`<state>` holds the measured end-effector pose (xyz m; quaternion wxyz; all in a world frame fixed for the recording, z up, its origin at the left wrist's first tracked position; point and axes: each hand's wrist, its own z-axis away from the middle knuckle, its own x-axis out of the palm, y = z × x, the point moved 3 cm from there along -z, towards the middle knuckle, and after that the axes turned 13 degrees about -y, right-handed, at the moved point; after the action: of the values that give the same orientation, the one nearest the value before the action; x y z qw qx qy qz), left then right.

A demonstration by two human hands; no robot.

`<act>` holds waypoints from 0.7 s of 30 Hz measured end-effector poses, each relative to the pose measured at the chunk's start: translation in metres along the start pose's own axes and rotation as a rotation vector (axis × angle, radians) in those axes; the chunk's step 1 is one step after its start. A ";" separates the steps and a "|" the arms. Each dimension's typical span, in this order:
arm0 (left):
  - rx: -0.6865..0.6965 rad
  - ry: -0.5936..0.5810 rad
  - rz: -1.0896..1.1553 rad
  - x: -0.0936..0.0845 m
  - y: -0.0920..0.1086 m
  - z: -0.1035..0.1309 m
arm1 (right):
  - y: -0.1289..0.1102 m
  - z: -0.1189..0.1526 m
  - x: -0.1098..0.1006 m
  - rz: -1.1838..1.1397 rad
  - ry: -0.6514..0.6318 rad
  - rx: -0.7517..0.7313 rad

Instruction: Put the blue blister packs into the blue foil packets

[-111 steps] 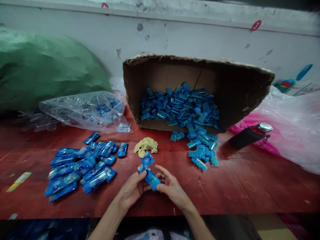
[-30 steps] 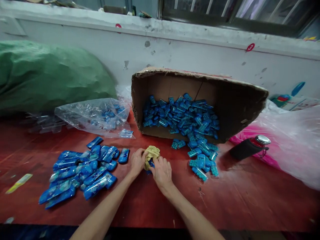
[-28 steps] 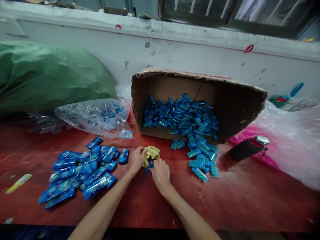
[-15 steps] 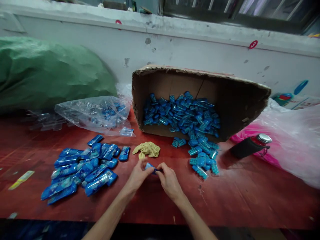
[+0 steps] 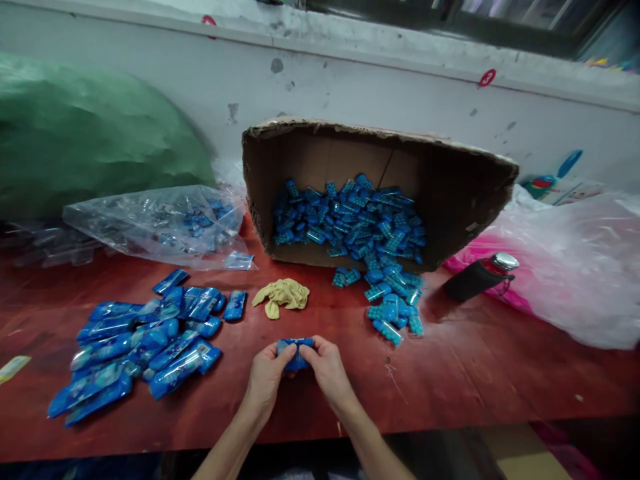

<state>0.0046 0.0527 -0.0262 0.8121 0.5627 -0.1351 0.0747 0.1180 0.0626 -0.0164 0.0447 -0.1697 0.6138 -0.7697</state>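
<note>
- The blue packet (image 5: 295, 352) lies crosswise between the 2 hands, its long axis running left to right, roughly level with the near table edge; its ends are hidden under the fingers.
- It sits just above the red table (image 5: 480, 373), in front of the person and near the table's front edge.
- The left hand (image 5: 264, 377) pinches the packet's left end between thumb and fingers; the right hand (image 5: 327, 371) pinches the right end the same way, so both hands are closed on it.
- The packet is a small glossy blue pouch, wrinkled in the middle; any print on it is too blurred to read.
- A crumpled yellow cloth (image 5: 283, 295) lies on the table just beyond the hands, apart from them.
- A heap of filled blue packets (image 5: 140, 340) lies to the left, near the left hand but not touching it.
- A cardboard box (image 5: 450, 193) lies tipped on its side at the back, with small blue pieces (image 5: 350, 223) inside it and spilling out onto the table at the right front.
- A clear plastic bag (image 5: 155, 223) lies left of the box, before a green sack (image 5: 85, 133).
- A dark bottle (image 5: 475, 279) lies on its side at the right, by a pink-and-white plastic bag (image 5: 575, 267).
- Nothing stands between the hands and the packet.
</note>
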 end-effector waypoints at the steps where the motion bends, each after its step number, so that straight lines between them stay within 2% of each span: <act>1: -0.001 0.028 -0.012 0.000 0.000 -0.001 | 0.002 0.000 0.001 0.025 0.034 -0.008; 5: -0.023 0.101 -0.019 0.002 0.000 -0.005 | 0.005 0.000 0.003 0.198 0.186 -0.056; 9: -0.076 0.055 -0.023 0.005 -0.002 -0.006 | 0.001 0.003 0.003 0.286 0.297 -0.091; 16: -0.085 0.053 0.059 0.005 -0.001 -0.004 | 0.003 0.006 0.004 0.139 0.216 -0.092; 21: -0.135 0.042 0.136 0.015 0.003 -0.004 | 0.006 0.006 0.007 0.222 0.258 -0.068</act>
<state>0.0183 0.0570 -0.0200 0.8440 0.4943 -0.1606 0.1323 0.1127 0.0542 -0.0195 0.0446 -0.0021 0.6549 -0.7544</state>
